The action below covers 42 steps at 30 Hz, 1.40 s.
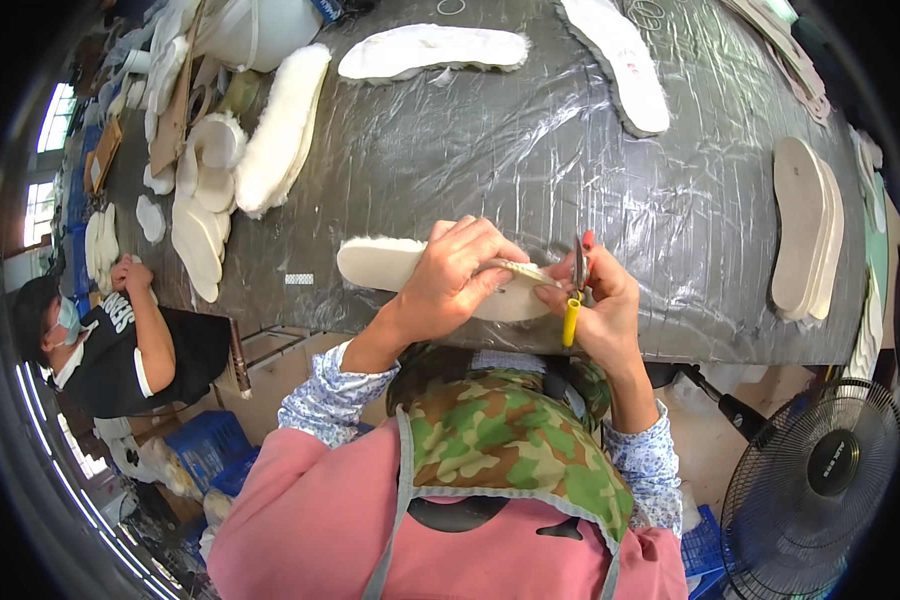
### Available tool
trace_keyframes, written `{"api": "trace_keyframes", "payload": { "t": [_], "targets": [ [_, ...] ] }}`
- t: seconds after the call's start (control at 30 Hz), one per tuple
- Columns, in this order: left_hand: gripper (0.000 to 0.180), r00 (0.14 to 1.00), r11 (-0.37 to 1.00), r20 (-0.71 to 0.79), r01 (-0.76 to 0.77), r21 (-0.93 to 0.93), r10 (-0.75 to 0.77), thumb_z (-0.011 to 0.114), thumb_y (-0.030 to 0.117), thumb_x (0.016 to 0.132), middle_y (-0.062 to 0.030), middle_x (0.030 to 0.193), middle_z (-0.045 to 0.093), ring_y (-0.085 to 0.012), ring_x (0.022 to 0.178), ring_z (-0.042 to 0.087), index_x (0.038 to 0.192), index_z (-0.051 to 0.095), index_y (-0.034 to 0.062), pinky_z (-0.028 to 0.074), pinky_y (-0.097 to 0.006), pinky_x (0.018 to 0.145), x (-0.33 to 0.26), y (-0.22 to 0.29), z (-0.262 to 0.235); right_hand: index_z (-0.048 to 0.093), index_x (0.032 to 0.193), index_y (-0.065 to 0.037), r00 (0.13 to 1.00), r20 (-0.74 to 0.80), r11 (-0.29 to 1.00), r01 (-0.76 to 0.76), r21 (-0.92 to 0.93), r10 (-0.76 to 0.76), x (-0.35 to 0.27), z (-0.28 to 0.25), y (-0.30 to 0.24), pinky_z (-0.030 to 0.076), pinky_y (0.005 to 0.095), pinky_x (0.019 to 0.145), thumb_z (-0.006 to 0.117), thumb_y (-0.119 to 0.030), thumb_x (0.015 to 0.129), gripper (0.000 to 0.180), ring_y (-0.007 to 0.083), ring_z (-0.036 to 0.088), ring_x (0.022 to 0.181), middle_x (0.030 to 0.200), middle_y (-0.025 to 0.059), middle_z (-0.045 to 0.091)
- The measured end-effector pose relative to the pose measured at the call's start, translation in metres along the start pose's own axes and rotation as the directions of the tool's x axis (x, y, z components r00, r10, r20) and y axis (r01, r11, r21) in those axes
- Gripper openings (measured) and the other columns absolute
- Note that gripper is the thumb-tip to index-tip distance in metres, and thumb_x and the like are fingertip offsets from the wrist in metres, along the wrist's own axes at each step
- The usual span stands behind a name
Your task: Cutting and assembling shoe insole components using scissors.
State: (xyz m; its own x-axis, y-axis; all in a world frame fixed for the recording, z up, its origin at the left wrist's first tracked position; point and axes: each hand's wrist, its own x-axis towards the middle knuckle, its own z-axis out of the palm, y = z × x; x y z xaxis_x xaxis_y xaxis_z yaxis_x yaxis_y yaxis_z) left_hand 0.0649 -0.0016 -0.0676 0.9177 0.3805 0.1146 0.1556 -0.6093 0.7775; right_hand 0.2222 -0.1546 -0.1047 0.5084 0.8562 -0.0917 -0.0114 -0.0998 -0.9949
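A cream insole (375,263) lies along the table's near edge, one end partly under my hands. My left hand (457,275) is closed on it, fingers pinching its upper edge, where a pale fluffy strip shows. My right hand (607,308) is closed around a small pair of scissors (581,268) with one yellow and one red handle part. Thumb and fingertips of that hand also meet the insole's right end. Whether the blades touch the insole I cannot tell.
Fleecy white insoles lie at the far side (432,50), far right (625,65) and left (283,130). A beige insole stack (805,230) sits at right. A masked co-worker (120,340) works at the left edge. A black fan (815,490) stands lower right.
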Motion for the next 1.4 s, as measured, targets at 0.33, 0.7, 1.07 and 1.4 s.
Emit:
{"api": "trace_keyframes", "payload": {
  "t": [0.33,0.7,1.07,1.4],
  "targets": [
    [0.028,0.968,0.986,-0.186,0.169,-0.003,-0.167,0.055,0.01,0.091,-0.01,0.106,0.063,-0.0268,0.095,0.059,0.117,0.063,0.0059,0.041,-0.038,0.094,-0.001,-0.039,0.013,0.057,0.084,0.0,0.972,-0.229,0.992,-0.082,-0.095,0.058,0.017,0.006,0.012,0.039,0.0256,0.058,0.074,-0.006,0.081,0.018,0.0073,0.041,0.065,0.066,0.0009,0.05],
    [0.041,0.96,0.835,-0.263,0.222,0.504,-0.097,0.053,0.012,0.091,-0.0075,0.144,0.05,-0.0295,0.139,0.038,0.131,0.059,0.0103,0.024,-0.051,0.112,-0.084,-0.038,0.001,0.056,0.097,-0.003,0.944,-0.011,0.762,0.259,-0.594,-0.33,0.024,0.013,-0.01,0.047,0.0353,0.058,0.065,0.003,0.076,0.024,0.0265,0.059,0.063,0.075,0.0127,0.059],
    [0.071,0.836,0.888,-0.488,0.399,0.228,-0.25,0.061,0.017,0.089,-0.0169,0.155,0.033,-0.0359,0.143,0.027,0.152,0.03,0.0053,0.021,-0.049,0.116,-0.147,-0.067,-0.005,0.057,0.101,-0.001,0.981,0.024,0.775,0.168,-0.609,-0.194,0.043,0.026,0.018,0.047,0.0371,0.068,0.067,-0.005,0.079,0.025,0.0271,0.057,0.073,0.081,0.0141,0.059],
    [0.068,0.668,0.821,-0.537,0.206,-0.532,-0.515,0.055,-0.014,0.083,-0.0055,0.123,0.048,-0.013,0.108,0.049,0.145,0.037,0.0069,0.041,-0.028,0.097,-0.164,-0.052,-0.005,0.058,0.098,0.0,0.998,-0.027,0.889,-0.063,-0.453,0.057,0.027,0.01,0.0,0.042,0.0232,0.062,0.067,-0.001,0.082,0.018,0.0065,0.048,0.069,0.08,-0.0006,0.055]
  ]
}}
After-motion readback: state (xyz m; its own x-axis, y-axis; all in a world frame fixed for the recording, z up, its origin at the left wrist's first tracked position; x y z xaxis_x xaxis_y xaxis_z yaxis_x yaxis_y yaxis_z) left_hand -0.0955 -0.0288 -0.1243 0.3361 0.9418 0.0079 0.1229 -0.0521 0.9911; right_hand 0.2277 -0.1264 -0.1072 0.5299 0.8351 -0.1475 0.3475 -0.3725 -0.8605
